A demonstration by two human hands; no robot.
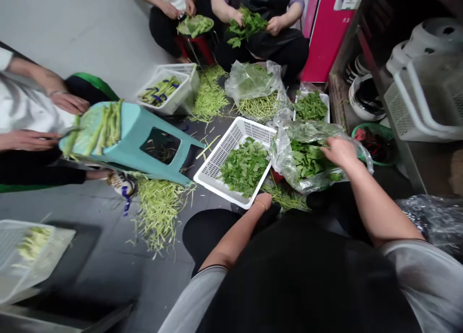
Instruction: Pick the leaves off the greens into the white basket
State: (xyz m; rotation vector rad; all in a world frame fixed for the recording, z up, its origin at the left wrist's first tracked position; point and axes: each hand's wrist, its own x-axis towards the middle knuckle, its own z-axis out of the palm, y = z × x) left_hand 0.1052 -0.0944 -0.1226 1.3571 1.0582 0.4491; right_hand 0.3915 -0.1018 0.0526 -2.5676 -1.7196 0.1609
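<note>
My right hand (340,152) reaches over the rim of a clear plastic bag (284,147), with its fingers closed on the leafy greens (307,160) inside. Part of those fingers is lost among the leaves. My left hand (265,199) is by the near right corner of a white perforated basket (213,179). Its fingers are turned away and hidden, so whether it touches the basket or holds anything does not show. Picked green leaves (244,166) lie heaped in the basket. Thin green stems (285,198) are on the floor between my knees, below the bag.
On the left, a co-worker sits at a teal stool (133,130) bearing long stalks; peelings (159,212) lie beneath. Two more people handle greens at the back. A white tray (327,101) of greens, a green basket (388,159) and a metal shelf (415,164) stand right.
</note>
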